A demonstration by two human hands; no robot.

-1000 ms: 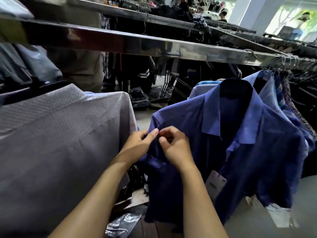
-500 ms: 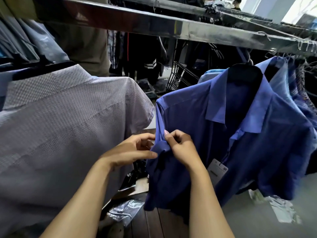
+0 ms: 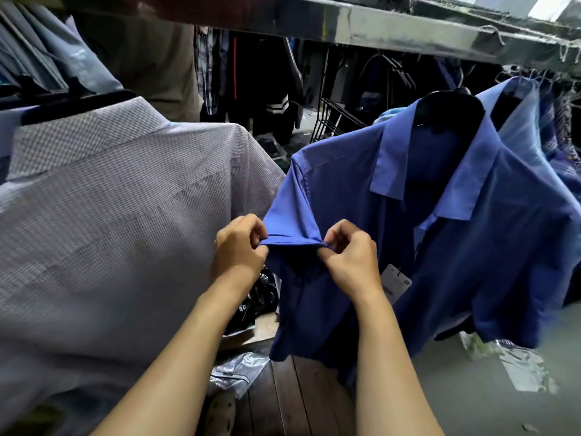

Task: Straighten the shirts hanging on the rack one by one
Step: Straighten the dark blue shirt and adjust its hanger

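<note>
Below the steel rack rail (image 3: pixel 393 29), the left hand (image 3: pixel 239 250) and right hand (image 3: pixel 352 259) each pinch the sleeve hem of the blue cotton short-sleeved shirt (image 3: pixel 345 190) on its black hanger (image 3: pixel 446 108); a hard sideways tug could slide it off.

The checked shirt (image 3: pixel 110 215) is cut off at 9 o'clock. The right hand (image 3: pixel 352 259) hides part of the paper tag (image 3: pixel 397 280); its print is too small to read.
</note>
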